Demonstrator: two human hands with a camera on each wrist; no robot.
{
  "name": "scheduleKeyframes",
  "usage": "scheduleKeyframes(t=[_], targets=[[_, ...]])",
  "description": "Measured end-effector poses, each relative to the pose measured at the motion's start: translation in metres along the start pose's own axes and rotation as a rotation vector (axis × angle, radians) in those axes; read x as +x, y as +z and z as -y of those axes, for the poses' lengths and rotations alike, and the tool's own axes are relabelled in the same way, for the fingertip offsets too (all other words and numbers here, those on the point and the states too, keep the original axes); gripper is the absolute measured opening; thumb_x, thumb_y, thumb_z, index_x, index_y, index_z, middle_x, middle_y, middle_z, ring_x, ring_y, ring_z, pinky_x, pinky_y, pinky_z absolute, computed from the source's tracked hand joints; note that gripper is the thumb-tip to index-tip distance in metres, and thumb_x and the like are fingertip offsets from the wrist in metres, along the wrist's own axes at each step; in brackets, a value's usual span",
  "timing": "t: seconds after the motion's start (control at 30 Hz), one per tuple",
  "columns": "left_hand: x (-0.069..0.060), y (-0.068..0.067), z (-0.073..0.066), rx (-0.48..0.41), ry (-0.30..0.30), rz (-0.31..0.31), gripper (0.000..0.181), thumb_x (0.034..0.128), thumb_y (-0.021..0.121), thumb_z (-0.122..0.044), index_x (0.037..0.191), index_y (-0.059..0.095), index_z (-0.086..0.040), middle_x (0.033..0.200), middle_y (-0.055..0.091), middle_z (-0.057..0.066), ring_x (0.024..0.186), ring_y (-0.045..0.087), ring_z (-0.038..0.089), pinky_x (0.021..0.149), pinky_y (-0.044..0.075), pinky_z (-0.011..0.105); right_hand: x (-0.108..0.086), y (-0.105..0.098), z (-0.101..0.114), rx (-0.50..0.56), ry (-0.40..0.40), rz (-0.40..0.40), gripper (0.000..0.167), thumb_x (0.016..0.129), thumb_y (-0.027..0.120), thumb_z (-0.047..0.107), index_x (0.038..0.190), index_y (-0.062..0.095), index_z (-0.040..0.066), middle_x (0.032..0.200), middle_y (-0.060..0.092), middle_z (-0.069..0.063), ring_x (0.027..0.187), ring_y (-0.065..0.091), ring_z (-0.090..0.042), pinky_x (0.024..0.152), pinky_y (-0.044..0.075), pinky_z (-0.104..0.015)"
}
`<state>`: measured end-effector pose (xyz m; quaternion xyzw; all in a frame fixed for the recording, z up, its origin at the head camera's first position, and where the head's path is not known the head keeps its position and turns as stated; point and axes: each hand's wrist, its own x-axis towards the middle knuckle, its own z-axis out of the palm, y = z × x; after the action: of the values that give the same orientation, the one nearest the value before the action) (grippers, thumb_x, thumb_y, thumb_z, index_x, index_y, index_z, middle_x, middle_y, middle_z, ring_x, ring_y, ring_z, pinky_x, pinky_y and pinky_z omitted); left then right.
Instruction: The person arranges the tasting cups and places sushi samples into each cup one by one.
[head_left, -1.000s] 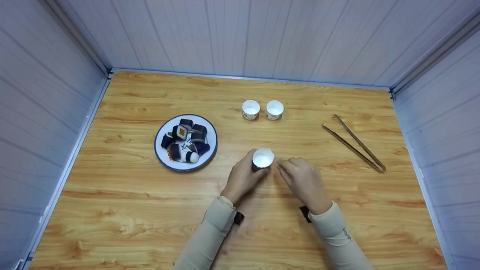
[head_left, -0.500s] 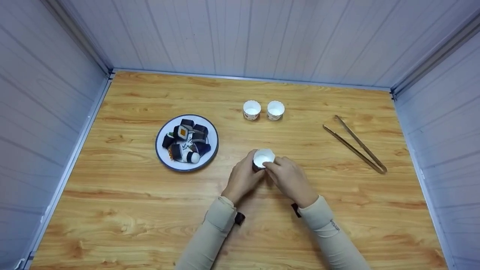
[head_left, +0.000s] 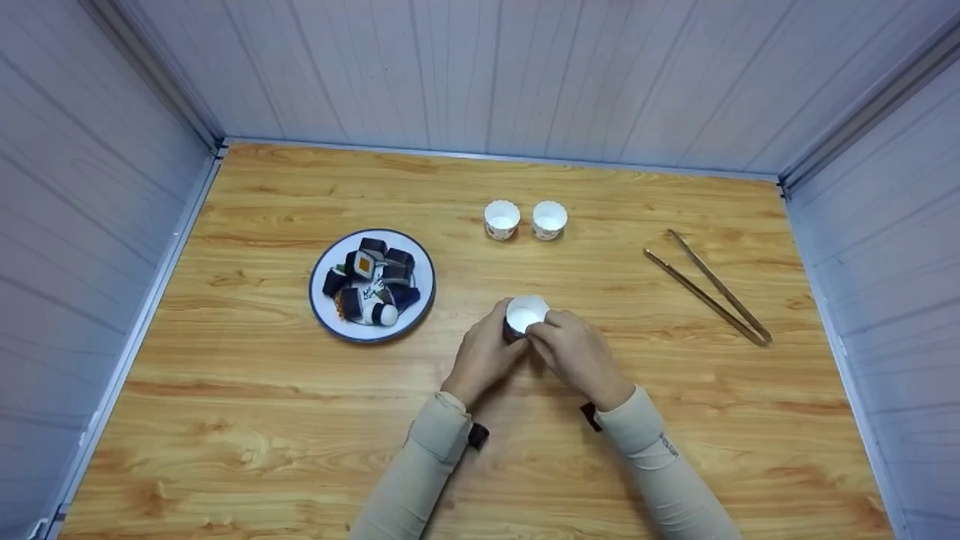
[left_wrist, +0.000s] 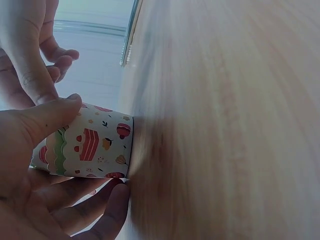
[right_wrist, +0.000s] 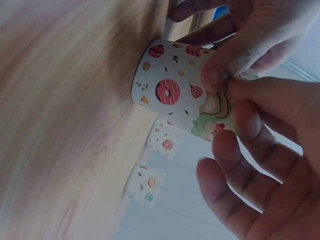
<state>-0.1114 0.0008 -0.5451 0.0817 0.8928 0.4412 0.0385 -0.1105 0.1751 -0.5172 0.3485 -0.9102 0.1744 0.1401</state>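
Note:
A white paper cup (head_left: 527,313) with printed sweets stands on the wooden table, its opening upward. My left hand (head_left: 486,352) grips it from the left, thumb on the near side and fingers round the far side, as the cup (left_wrist: 95,142) shows in the left wrist view. My right hand (head_left: 581,356) pinches the cup's rim at the right between thumb and index finger. In the right wrist view the other fingers of my right hand (right_wrist: 265,150) are loosely bent beside the cup (right_wrist: 175,85).
Two similar cups, one (head_left: 502,219) beside the other (head_left: 550,220), stand farther back. A blue-rimmed plate (head_left: 324,311) with several sushi pieces (head_left: 361,265) lies at the left. Metal tongs (head_left: 709,289) lie spread at the right. Pale panels (head_left: 457,82) enclose the table's back and sides.
My right hand has moved left from beside the cup onto its rim. My left hand keeps its grip, and the cup has stayed in about the same place.

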Motion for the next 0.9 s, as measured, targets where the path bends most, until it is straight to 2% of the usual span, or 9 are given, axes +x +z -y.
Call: scheduleKeyframes(t=[0.3,0.47,0.63,0.77,0.9], targets=[[0.0,0.0,0.0,0.001,0.005,-0.004,0.058,0.0897,0.076,-0.017,0.141,0.051,-0.011,0.133,0.062,0.008,0.122,0.058,0.026,0.103,0.046,0.042,0.001,-0.003,-0.002,0.052,0.005,-0.033,0.005,0.086,0.077,0.007,0.09,0.075,0.009,0.077,0.058,0.0,0.065,0.052,-0.02,0.053,0.047,-0.033],[-0.001,0.001,0.0,0.003,0.014,-0.016,0.058,0.0898,0.077,-0.018,0.141,0.051,-0.011,0.132,0.062,0.009,0.121,0.058,0.026,0.102,0.047,0.042,0.001,-0.01,0.0,0.064,0.016,-0.036,0.006,0.088,0.076,0.008,0.094,0.076,0.01,0.078,0.059,0.0,0.065,0.052,-0.018,0.053,0.046,-0.031],[-0.001,0.001,0.0,-0.008,0.034,-0.026,0.058,0.0884,0.078,-0.018,0.14,0.052,-0.011,0.132,0.063,0.008,0.122,0.058,0.025,0.101,0.047,0.042,0.003,-0.029,-0.001,0.104,-0.014,-0.14,0.012,0.087,0.077,0.004,0.098,0.077,0.007,0.081,0.061,-0.002,0.066,0.053,-0.017,0.054,0.048,-0.03],[-0.001,0.001,-0.001,-0.03,0.018,-0.022,0.06,0.0874,0.08,-0.024,0.139,0.052,-0.013,0.133,0.062,0.006,0.124,0.057,0.022,0.102,0.047,0.041,0.014,-0.045,-0.018,0.076,-0.003,-0.235,0.012,0.085,0.079,0.004,0.097,0.076,0.004,0.078,0.062,-0.005,0.064,0.055,-0.02,0.053,0.049,-0.031],[-0.001,0.002,-0.001,-0.042,-0.006,-0.013,0.062,0.0868,0.081,-0.027,0.14,0.052,-0.014,0.133,0.062,0.005,0.124,0.056,0.021,0.102,0.047,0.042,0.025,-0.05,-0.051,-0.025,0.106,-0.229,0.008,0.089,0.076,0.007,0.095,0.075,0.004,0.079,0.065,-0.009,0.064,0.057,-0.024,0.054,0.051,-0.034]])
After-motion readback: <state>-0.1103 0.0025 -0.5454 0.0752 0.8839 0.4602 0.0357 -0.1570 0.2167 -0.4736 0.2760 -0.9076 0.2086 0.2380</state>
